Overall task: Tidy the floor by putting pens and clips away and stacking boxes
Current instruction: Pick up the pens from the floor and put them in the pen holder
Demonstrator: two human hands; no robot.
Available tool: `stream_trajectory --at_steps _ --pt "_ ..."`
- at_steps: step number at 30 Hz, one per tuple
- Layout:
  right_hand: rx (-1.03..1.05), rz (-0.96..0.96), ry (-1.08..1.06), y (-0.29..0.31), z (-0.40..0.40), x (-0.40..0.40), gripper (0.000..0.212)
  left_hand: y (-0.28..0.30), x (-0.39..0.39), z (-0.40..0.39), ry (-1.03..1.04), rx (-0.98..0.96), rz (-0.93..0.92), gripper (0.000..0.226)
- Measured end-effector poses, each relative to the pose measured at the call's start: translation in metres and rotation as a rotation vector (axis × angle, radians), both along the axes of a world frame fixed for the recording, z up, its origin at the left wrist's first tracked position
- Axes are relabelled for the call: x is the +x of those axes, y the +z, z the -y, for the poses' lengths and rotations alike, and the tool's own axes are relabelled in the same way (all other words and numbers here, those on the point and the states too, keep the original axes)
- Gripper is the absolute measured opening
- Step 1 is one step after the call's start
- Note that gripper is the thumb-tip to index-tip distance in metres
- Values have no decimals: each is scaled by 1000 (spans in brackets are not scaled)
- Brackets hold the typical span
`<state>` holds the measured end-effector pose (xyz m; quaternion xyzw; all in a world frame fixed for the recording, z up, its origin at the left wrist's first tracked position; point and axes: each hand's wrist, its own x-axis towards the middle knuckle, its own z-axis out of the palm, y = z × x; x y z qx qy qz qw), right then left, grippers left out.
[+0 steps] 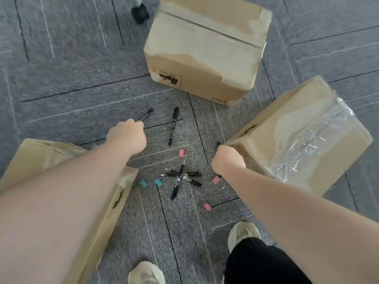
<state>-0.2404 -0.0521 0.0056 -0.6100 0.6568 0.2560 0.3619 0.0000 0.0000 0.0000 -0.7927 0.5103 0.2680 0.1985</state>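
My left hand [127, 136] grips a black pen [148, 113] whose end sticks out beyond the knuckles. My right hand [227, 158] is curled in a fist beside the taped box [297, 136], and a short dark pen end [218, 143] pokes out above it. On the carpet between my hands lie a black marker [173, 126] and a crossed pile of black pens [182, 175]. Pink clips [181, 153] [216, 179] [207, 207] and teal clips [143, 183] [158, 182] are scattered around the pile. A second box [205, 52] sits farther off, and a third [61, 158] under my left forearm.
Grey carpet tiles cover the floor. A black chair caster [140, 14] stands at the top, left of the far box. My two pale shoes [243, 232] [146, 273] are at the bottom, close to the clips.
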Motion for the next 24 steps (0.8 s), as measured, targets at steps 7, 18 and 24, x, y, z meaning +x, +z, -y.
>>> stream_trajectory --at_steps 7,18,24 --pt "73 -128 100 -77 -10 -1 24 -82 3 28 177 -72 -52 60" --pt "-144 65 325 -95 -5 14 28 -116 -17 42 244 -144 -113 50" --pt "15 294 367 -85 -17 17 10 -108 -41 39 366 -189 -323 32"
